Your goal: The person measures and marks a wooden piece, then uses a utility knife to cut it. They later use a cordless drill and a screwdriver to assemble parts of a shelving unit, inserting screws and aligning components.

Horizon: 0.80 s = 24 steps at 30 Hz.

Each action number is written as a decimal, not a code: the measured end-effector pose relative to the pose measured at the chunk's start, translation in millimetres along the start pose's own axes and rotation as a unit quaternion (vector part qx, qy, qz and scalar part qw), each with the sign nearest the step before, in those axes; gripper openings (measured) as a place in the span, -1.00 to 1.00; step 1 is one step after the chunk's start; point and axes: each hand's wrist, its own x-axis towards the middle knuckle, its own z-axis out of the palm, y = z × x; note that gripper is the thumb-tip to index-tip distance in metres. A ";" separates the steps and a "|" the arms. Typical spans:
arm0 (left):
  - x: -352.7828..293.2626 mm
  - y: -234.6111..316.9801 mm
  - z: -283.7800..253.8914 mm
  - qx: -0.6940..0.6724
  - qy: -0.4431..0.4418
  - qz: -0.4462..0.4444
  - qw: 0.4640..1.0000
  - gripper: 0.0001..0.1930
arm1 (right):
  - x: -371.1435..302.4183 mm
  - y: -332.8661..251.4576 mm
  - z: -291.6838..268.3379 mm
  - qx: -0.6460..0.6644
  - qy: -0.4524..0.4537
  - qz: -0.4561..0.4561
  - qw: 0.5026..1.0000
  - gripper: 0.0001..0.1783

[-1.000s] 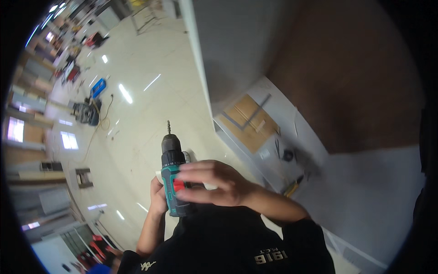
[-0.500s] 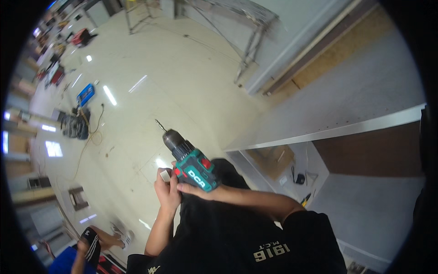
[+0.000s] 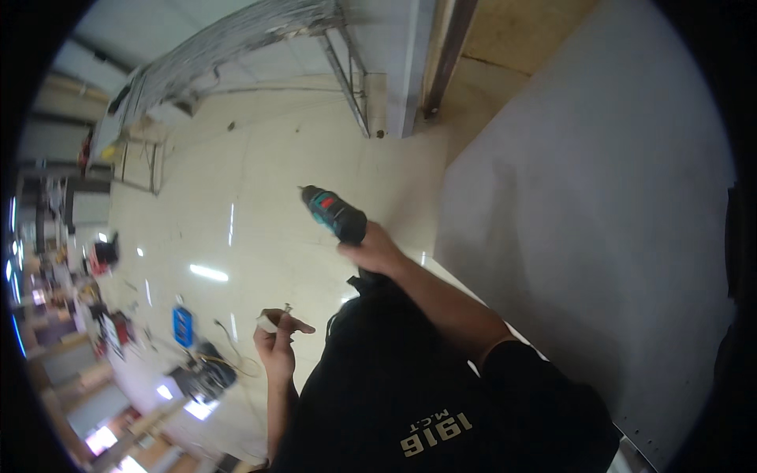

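Observation:
My right hand (image 3: pixel 378 251) grips a green and black cordless drill (image 3: pixel 337 216) by its handle, its thin bit pointing up and left over the pale floor. Lower and to the left, apart from the drill, my left hand (image 3: pixel 277 344) pinches a small whitish block (image 3: pixel 266 324). A tiny pale piece, perhaps a screw, sticks up by its fingertips; blur hides its exact kind. A large grey panel (image 3: pixel 568 197) stands to the right of the drill, touched by neither hand.
A metal-legged trestle (image 3: pixel 348 87) stands at the far side, beside a pale post (image 3: pixel 410 71). On the glossy floor at left lie a blue case (image 3: pixel 183 325), a dark bulky item (image 3: pixel 206 377) with a yellow cord, and a red and black machine (image 3: pixel 104 254).
The view has turned, so the grey panel's broad face fills the right and the cabinet's inside is gone. My hands have separated: the right holds the drill farther out, the left sits lower.

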 end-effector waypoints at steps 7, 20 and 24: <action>194.0 55.6 23.0 0.128 -0.222 -0.053 0.965 -0.90 | 29.2 13.7 -92.3 -0.135 0.171 0.126 0.968 -0.59; 352.5 27.8 208.0 0.244 -0.733 -0.082 0.629 -0.90 | -115.6 8.8 57.6 0.060 0.530 0.248 0.809 -0.59; 267.6 34.2 273.2 0.273 -0.820 -0.027 0.502 -0.90 | -178.1 15.1 132.9 0.131 0.670 0.280 0.675 -0.62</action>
